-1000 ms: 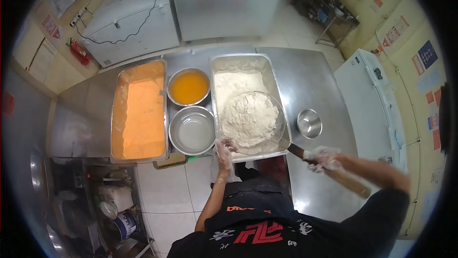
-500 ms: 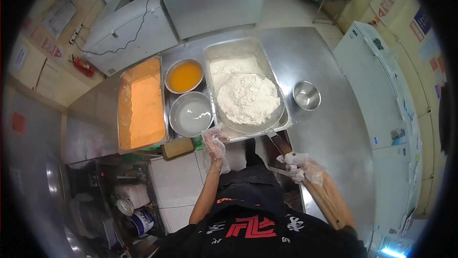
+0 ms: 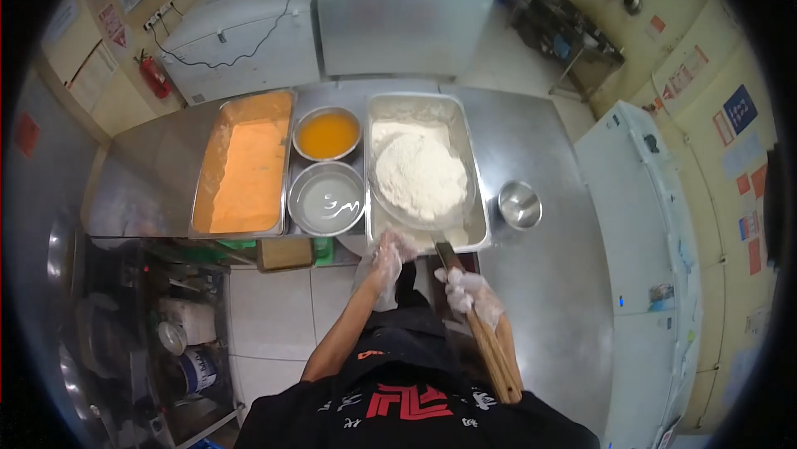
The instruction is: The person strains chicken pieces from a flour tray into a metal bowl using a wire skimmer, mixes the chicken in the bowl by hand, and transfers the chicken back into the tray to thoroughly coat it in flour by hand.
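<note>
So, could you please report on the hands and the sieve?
Right hand gripping wooden handle. Left hand by near edge of tray. Sieve over tray, holding white powder. No obstruction visible.

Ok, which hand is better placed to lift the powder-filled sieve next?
The right hand, I'd judge: it grips the long wooden handle, while the left hand is at the metal tray's near edge, off that handle.

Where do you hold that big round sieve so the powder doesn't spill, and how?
Probably best by the sieve's long wooden handle, coming from the person's side with fingers wrapped around it. The handle points back toward the body, and the round end bears a heap of pale powder. The right hand grips it there.
</note>
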Tool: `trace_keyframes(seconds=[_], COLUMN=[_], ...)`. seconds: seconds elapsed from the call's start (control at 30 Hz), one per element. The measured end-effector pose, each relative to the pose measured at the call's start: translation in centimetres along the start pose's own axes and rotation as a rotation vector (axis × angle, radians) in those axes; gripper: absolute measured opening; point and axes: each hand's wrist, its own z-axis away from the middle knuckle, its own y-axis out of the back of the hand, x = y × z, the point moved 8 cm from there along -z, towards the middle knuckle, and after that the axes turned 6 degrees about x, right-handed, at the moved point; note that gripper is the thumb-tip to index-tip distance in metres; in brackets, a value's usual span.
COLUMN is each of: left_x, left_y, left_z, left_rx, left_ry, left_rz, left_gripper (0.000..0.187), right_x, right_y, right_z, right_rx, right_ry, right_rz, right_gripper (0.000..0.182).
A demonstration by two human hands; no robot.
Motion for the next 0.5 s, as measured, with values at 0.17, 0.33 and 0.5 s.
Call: trace_keyframes(seconds=[0.17,0.33,0.5], left_x=[-3.3,-1.7,-3.7], left_y=[1.7,-0.2,1.2], left_z=[2.8,2.0,2.7], left_rx=[-0.082,0.098,0.36], left_ry=[0.616,0.435,0.496], left_rz=[-0.053,0.057,0.115], left_gripper=[0.07,0.083,0.067], right_x=[-0.4,0.9,-0.1], right_y=[-0.9,-1.3,-2.2], right_z=[-2.8,-4.6,-6.4], right_rx=[-0.244,-0.191,-0.05], right_ry=[0.302,-0.075,-0.029], right_rz=[0.184,-0.285,-0.619], right_gripper=[0.03,0.016,0.009])
